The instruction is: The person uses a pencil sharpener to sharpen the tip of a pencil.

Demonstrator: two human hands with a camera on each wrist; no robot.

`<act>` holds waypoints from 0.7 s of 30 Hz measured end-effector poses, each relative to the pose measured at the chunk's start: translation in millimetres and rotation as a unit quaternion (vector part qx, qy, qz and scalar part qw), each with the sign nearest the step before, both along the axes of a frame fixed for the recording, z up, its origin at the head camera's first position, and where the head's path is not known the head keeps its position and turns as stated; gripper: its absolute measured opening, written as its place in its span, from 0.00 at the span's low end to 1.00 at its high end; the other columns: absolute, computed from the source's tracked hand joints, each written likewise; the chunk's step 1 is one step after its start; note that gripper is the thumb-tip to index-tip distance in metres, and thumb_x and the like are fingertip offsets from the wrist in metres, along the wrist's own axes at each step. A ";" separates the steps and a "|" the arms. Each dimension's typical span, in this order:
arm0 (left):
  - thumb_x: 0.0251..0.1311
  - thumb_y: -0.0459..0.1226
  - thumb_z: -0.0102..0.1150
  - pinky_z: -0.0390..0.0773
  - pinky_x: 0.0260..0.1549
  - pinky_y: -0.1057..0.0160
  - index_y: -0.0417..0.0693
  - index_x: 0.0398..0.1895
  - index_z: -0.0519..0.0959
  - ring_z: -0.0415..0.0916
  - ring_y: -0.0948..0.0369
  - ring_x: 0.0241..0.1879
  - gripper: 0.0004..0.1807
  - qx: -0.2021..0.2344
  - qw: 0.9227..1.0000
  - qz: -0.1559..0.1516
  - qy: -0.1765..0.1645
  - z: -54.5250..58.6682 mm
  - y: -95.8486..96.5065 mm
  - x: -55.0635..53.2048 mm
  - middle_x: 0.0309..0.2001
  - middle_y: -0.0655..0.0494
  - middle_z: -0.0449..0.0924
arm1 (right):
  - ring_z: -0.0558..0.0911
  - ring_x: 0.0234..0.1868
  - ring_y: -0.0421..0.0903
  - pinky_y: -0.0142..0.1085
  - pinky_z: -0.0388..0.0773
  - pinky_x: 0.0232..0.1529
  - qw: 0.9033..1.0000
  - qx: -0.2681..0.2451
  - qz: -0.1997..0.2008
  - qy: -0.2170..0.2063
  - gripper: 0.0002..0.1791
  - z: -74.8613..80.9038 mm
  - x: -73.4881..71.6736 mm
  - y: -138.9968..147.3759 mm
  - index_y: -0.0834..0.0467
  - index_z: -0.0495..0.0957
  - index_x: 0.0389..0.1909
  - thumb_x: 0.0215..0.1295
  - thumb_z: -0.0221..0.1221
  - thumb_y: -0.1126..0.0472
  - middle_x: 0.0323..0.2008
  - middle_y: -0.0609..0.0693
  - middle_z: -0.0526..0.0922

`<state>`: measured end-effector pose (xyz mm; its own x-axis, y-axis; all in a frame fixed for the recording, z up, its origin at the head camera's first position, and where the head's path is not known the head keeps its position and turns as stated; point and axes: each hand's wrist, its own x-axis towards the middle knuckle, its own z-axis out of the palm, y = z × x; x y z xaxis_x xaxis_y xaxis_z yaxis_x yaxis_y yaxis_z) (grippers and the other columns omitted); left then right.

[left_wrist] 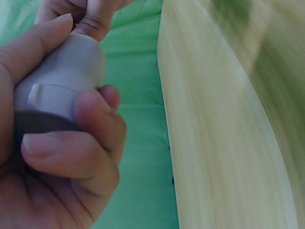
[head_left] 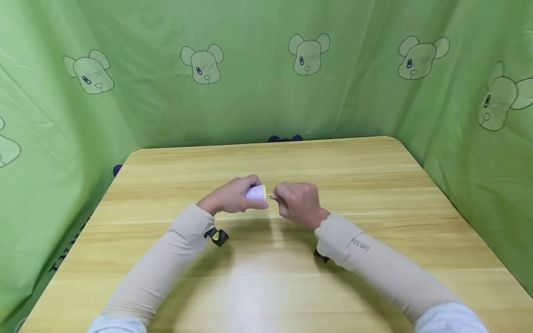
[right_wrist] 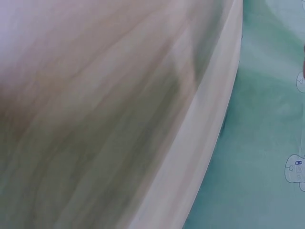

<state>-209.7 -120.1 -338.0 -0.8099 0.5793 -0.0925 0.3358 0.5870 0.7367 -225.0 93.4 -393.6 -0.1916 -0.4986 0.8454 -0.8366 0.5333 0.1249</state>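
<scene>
Gripping small lilac cup (head_left: 256,193) in left hand (head_left: 234,196), pinching thin stick (head_left: 270,194) at its yellow rim (head_left: 265,192) with right hand (head_left: 299,201), having both secured but seemingly leaving insertion or withdrawal unfinished.

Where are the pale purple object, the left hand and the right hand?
Pale purple object (head_left: 256,193), head view: side wall.
Left hand (head_left: 234,195), head view: back of hand.
Right hand (head_left: 300,201), head view: back of hand.

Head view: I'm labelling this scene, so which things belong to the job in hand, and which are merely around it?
In the job:
pale cup-shaped object, held by the left hand
thin stick, pinched by the right hand

Merely around:
wooden table
green curtain
black wrist gear
</scene>
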 end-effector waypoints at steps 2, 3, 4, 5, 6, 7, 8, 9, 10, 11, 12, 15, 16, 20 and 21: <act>0.58 0.44 0.67 0.78 0.22 0.62 0.40 0.49 0.70 0.74 0.57 0.27 0.24 -0.004 1.000 0.001 0.011 -2.7 0.1 -0.4 0.34 0.48 0.75 | 0.55 0.09 0.34 0.28 0.49 0.08 0.999 0.006 -0.001 -0.033 0.25 0.8 2.2 0.4 0.55 0.71 0.19 0.76 0.43 0.48 0.11 0.43 0.68; 0.58 0.44 0.67 0.78 0.22 0.62 0.40 0.49 0.70 0.74 0.57 0.28 0.24 -0.005 1.000 0.000 0.018 -3.8 0.3 -0.5 0.34 0.49 0.75 | 0.54 0.09 0.33 0.28 0.49 0.08 0.999 0.011 -0.002 -0.051 0.25 1.6 3.3 0.6 0.55 0.71 0.19 0.76 0.43 0.47 0.11 0.43 0.68; 0.58 0.44 0.67 0.78 0.23 0.63 0.40 0.49 0.70 0.74 0.57 0.28 0.24 -0.008 1.000 0.000 0.026 -4.7 0.5 -0.6 0.34 0.49 0.75 | 0.54 0.10 0.32 0.28 0.49 0.08 0.997 0.017 -0.005 -0.071 0.25 2.4 4.4 0.8 0.55 0.71 0.19 0.76 0.43 0.47 0.11 0.43 0.69; 0.58 0.44 0.67 0.77 0.23 0.63 0.40 0.49 0.70 0.74 0.57 0.28 0.24 -0.010 0.999 -0.001 0.034 -5.3 0.7 -0.6 0.34 0.49 0.76 | 0.54 0.10 0.32 0.28 0.49 0.08 0.995 0.024 -0.008 -0.094 0.24 3.5 5.5 0.9 0.55 0.71 0.19 0.75 0.45 0.48 0.12 0.43 0.70; 0.58 0.45 0.67 0.77 0.23 0.63 0.40 0.49 0.70 0.74 0.58 0.28 0.24 -0.014 0.999 -0.001 0.043 -5.9 0.9 -0.6 0.34 0.50 0.76 | 0.54 0.11 0.32 0.28 0.49 0.09 0.992 0.032 -0.012 -0.121 0.23 5.0 6.5 1.0 0.55 0.71 0.20 0.75 0.48 0.49 0.12 0.43 0.70; 0.58 0.45 0.67 0.77 0.24 0.63 0.40 0.49 0.70 0.74 0.58 0.28 0.24 -0.017 0.999 -0.001 0.050 -6.3 1.0 -0.5 0.34 0.50 0.76 | 0.54 0.11 0.32 0.28 0.50 0.09 0.988 0.040 -0.016 -0.151 0.20 6.8 7.4 1.0 0.55 0.71 0.20 0.73 0.51 0.51 0.12 0.43 0.70; 0.58 0.45 0.67 0.77 0.24 0.63 0.40 0.49 0.70 0.74 0.58 0.29 0.24 -0.020 0.998 0.000 0.056 -6.5 1.1 -0.2 0.34 0.50 0.76 | 0.56 0.11 0.33 0.29 0.51 0.09 0.982 0.048 -0.021 -0.183 0.19 9.0 8.2 0.9 0.54 0.71 0.20 0.71 0.55 0.53 0.12 0.43 0.70; 0.58 0.45 0.67 0.77 0.24 0.63 0.39 0.49 0.70 0.74 0.58 0.29 0.25 -0.023 0.998 0.002 0.058 -6.7 1.2 0.2 0.34 0.50 0.76 | 0.57 0.12 0.34 0.29 0.52 0.10 0.974 0.056 -0.027 -0.216 0.17 11.3 9.0 0.6 0.54 0.71 0.20 0.69 0.58 0.54 0.12 0.42 0.70; 0.58 0.45 0.68 0.77 0.25 0.63 0.39 0.50 0.70 0.74 0.58 0.29 0.25 -0.026 0.998 0.004 0.061 -7.0 1.5 0.7 0.34 0.50 0.76 | 0.59 0.12 0.35 0.30 0.54 0.10 0.966 0.064 -0.032 -0.249 0.15 14.0 9.9 0.4 0.53 0.71 0.21 0.67 0.60 0.56 0.13 0.41 0.70; 0.58 0.45 0.68 0.77 0.25 0.64 0.39 0.50 0.70 0.74 0.58 0.29 0.25 -0.030 0.997 0.006 0.064 -7.2 1.8 1.2 0.34 0.50 0.76 | 0.60 0.12 0.36 0.31 0.56 0.11 0.956 0.070 -0.038 -0.282 0.15 16.8 10.5 0.0 0.53 0.70 0.21 0.65 0.62 0.58 0.13 0.41 0.70; 0.58 0.45 0.67 0.77 0.25 0.64 0.39 0.51 0.70 0.74 0.58 0.29 0.25 -0.032 0.997 0.007 0.067 -7.7 2.2 1.5 0.34 0.50 0.76 | 0.62 0.13 0.37 0.32 0.57 0.12 0.946 0.076 -0.044 -0.313 0.15 19.6 11.1 -0.3 0.53 0.70 0.21 0.64 0.63 0.58 0.13 0.41 0.69; 0.58 0.44 0.68 0.77 0.25 0.64 0.39 0.51 0.70 0.74 0.58 0.29 0.26 -0.043 0.996 0.011 0.082 -8.8 3.8 3.2 0.35 0.50 0.75 | 0.65 0.15 0.39 0.33 0.59 0.15 0.912 0.090 -0.048 -0.397 0.15 27.0 11.6 -0.9 0.52 0.69 0.21 0.66 0.61 0.58 0.15 0.41 0.69; 0.58 0.44 0.68 0.76 0.25 0.64 0.39 0.51 0.70 0.74 0.58 0.30 0.25 -0.048 0.995 0.012 0.091 -9.2 4.3 3.8 0.35 0.51 0.75 | 0.65 0.16 0.40 0.34 0.59 0.16 0.900 0.092 -0.043 -0.424 0.15 29.2 11.3 -1.0 0.52 0.69 0.21 0.67 0.61 0.59 0.15 0.42 0.69; 0.56 0.44 0.70 0.76 0.27 0.65 0.40 0.49 0.71 0.74 0.59 0.30 0.25 -0.070 0.988 0.010 0.137 -12.2 7.4 7.2 0.35 0.52 0.76 | 0.64 0.18 0.41 0.33 0.60 0.21 0.829 0.089 -0.018 -0.552 0.17 38.9 8.3 -1.0 0.54 0.66 0.19 0.68 0.58 0.61 0.16 0.45 0.66; 0.56 0.44 0.70 0.76 0.27 0.65 0.40 0.49 0.71 0.74 0.59 0.31 0.25 -0.075 0.986 0.005 0.148 -13.8 8.5 7.8 0.35 0.52 0.76 | 0.63 0.18 0.41 0.34 0.60 0.21 0.804 0.082 -0.009 -0.589 0.18 41.5 7.5 -0.5 0.55 0.64 0.18 0.69 0.57 0.62 0.16 0.45 0.65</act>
<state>-201.9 -111.6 -351.8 -0.8204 0.5682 0.0646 0.5158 0.6864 0.5126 -217.5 92.9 -352.1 -0.8195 -0.5730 -0.0055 -0.4180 0.6044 -0.6783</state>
